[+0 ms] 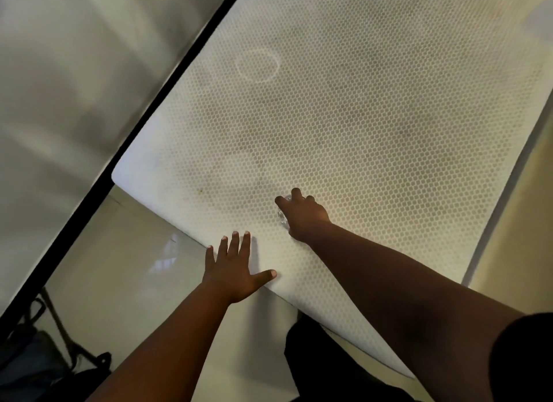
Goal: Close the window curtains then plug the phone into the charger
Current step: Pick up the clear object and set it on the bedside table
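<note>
A: Item one, far left: pale draped fabric [59, 87], blurred, probably the window curtain. Edged by a black bar [167, 87] running diagonally.

B: Drawn or open?

A: Cannot tell; the blur hides it. No glass shows on that side.

A: Item two, lower left: dark bags and straps [45, 365] on the glossy tiled floor [119, 267].

A: Item three, centre: bare mattress [344, 117], white with a honeycomb mesh cover, a faint ring mark near its upper left.

B: Hands?

A: Left hand [236, 270]: grip wide, fingers spread flat, palm pressing the mattress at its near edge, holding nothing. Right hand [302, 219]: grip narrow, fingers curled over a small clear glinting object [282, 217] lying on the mattress. Mostly hidden; whether it is a charger part or something else, cannot tell.

B: Phone? Charger?

A: Neither identifiable in view. No cable, no socket.

B: Step in hand?

A: Judgement only: the person leans over the bed, propped on the left hand, reaching with the right. Likely the charging stage, or a fetch preceding it. Curtain step unverified.

B: Next move calls for?

A: Closing the right fingers fully round the object, lifting it clear, then locating the phone and its lead, both out of view.
</note>
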{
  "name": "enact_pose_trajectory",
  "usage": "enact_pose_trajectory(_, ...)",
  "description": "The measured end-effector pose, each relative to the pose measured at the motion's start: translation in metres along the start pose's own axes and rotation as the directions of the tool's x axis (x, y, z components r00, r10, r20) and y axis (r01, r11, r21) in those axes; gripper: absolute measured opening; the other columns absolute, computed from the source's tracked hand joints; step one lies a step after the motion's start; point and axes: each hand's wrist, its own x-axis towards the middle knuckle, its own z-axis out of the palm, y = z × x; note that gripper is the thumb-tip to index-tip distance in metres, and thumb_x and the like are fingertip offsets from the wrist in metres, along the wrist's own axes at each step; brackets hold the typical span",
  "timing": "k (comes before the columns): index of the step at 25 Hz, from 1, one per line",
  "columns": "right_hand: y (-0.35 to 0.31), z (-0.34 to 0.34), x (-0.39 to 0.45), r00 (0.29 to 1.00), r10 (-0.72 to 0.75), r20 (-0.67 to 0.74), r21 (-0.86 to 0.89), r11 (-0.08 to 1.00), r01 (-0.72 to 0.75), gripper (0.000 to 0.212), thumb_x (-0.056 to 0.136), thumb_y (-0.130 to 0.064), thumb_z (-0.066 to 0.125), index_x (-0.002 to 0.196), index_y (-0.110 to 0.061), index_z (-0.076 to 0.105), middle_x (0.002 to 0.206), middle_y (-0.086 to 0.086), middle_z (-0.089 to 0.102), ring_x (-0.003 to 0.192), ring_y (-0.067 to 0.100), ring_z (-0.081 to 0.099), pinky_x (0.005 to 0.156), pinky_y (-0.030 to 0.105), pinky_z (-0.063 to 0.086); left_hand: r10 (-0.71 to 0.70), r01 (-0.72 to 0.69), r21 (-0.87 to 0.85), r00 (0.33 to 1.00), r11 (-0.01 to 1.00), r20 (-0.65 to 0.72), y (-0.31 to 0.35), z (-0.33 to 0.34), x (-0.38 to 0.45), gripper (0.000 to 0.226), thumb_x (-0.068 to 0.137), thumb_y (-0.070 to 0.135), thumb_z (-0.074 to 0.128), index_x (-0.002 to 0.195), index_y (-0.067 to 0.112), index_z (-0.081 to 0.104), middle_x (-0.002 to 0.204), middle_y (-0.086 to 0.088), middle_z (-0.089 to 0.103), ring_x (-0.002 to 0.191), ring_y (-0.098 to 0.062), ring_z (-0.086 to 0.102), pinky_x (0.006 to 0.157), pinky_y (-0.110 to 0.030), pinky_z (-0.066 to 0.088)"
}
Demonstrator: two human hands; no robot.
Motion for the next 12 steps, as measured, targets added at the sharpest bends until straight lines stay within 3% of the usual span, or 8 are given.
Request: enact_pose_trajectory(12, 0.075, 0.005, -0.201, 0.998, 0.031, 0.053, -0.052, 0.998, -0.028, 0.065, 0.080, -0.012, 0.064, 0.134, -0.029, 0.033, 0.131, 0.011, 0.038, 0.107, 0.034, 0.052, 0.077, 0.044, 0.049, -0.003, -0.001, -0.047, 0.995, 0.999, -0.100, 0.087, 0.057, -0.139, 0.110, 0.072, 0.087, 0.026, 0.148, 0.022, -0.020, 0.159, -0.006, -0.018, 0.146, -0.026, -0.014, 0.115, -0.053, -0.008)
